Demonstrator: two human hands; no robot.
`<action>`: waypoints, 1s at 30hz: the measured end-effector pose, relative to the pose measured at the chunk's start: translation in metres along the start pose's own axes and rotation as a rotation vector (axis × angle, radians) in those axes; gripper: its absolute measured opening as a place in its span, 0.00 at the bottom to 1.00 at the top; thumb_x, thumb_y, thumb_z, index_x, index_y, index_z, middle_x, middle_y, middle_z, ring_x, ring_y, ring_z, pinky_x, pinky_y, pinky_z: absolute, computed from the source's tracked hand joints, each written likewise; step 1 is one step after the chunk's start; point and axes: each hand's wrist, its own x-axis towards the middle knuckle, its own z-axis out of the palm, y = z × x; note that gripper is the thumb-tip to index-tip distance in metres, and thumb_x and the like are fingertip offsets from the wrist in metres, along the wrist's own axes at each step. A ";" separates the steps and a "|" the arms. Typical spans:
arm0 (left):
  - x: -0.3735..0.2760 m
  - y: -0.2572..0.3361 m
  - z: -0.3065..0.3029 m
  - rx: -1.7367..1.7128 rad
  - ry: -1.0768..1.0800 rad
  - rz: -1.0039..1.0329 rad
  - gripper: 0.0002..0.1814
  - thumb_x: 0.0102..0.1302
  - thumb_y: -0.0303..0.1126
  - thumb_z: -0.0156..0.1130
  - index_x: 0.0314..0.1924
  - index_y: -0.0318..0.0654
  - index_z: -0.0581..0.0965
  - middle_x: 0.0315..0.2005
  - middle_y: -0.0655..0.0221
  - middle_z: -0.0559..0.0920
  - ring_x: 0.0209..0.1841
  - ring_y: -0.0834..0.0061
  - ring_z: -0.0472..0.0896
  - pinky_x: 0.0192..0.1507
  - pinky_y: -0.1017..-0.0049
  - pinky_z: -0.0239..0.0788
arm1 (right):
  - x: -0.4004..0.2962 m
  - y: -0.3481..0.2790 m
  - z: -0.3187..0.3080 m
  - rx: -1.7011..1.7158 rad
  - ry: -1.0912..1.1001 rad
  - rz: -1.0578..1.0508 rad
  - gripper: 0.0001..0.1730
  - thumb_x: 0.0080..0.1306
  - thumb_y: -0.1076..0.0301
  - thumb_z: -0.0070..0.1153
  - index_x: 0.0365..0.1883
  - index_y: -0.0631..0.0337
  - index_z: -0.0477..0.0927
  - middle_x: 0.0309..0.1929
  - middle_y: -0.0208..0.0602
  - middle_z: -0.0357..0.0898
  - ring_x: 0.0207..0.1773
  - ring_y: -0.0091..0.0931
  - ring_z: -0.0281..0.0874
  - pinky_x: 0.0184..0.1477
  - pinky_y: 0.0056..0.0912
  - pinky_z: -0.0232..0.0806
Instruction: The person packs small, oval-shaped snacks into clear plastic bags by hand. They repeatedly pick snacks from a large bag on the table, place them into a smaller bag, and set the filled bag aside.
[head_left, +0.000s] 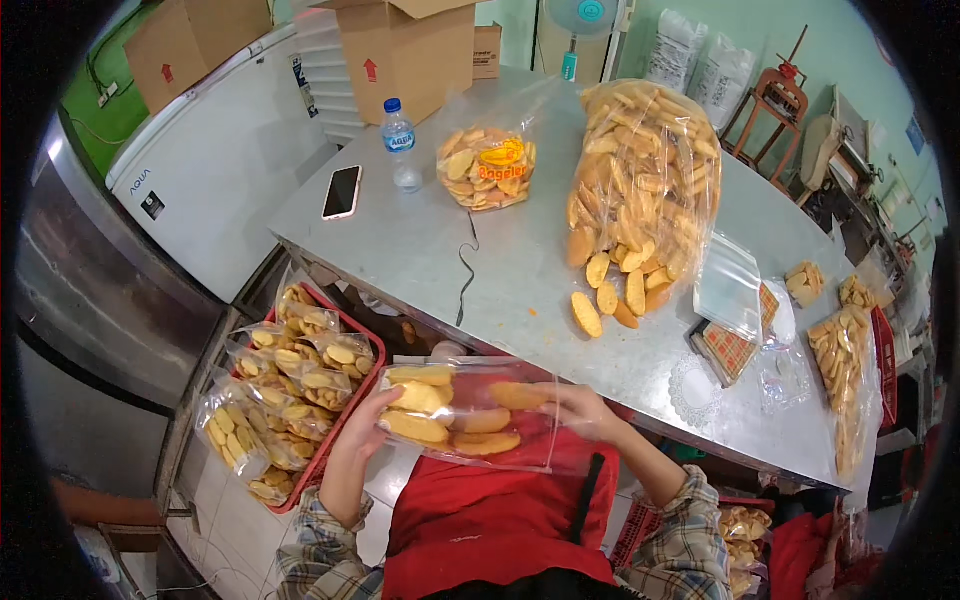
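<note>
A clear plastic bag (536, 456) lies across my lap, over the red apron (480, 517). Its closed left end is gripped by my left hand (369, 421). Several oval toasted bread slices (424, 397) rest in rows inside it. At the bag's right end, my right hand (581, 411) reaches in through the mouth, fingers closed on one more bread slice (516, 395). Beyond, on the metal table (390, 277), a large bag of toasted bread (645, 165) stands with its mouth towards me, and loose slices (586, 315) spill from it.
A red crate (375, 375) of filled bags (300, 386) stands on the floor at left. The table bears a phone (343, 192), water bottle (400, 146), printed bag (487, 169), black cord (468, 270), empty bags (727, 285), a doily (694, 390) and a cardboard box (409, 64).
</note>
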 end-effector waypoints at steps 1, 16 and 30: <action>-0.001 0.006 0.015 0.041 -0.010 -0.015 0.27 0.65 0.35 0.58 0.62 0.36 0.66 0.55 0.62 0.74 0.56 0.69 0.74 0.56 0.69 0.67 | 0.008 0.006 0.008 -0.144 0.048 -0.123 0.22 0.65 0.74 0.53 0.59 0.57 0.71 0.45 0.41 0.81 0.44 0.31 0.80 0.45 0.34 0.72; 0.001 -0.018 -0.019 -0.111 0.047 0.128 0.28 0.65 0.33 0.57 0.64 0.39 0.63 0.54 0.63 0.75 0.55 0.68 0.74 0.57 0.67 0.66 | 0.045 0.081 -0.067 -0.817 0.830 0.258 0.15 0.57 0.65 0.63 0.38 0.66 0.78 0.34 0.47 0.79 0.34 0.37 0.78 0.36 0.35 0.70; -0.009 -0.029 -0.036 -0.145 0.087 0.115 0.25 0.66 0.37 0.55 0.60 0.34 0.67 0.54 0.61 0.76 0.56 0.67 0.75 0.58 0.65 0.66 | -0.031 0.060 -0.079 0.769 0.927 0.032 0.19 0.61 0.72 0.46 0.51 0.67 0.69 0.46 0.43 0.77 0.44 0.32 0.78 0.49 0.37 0.71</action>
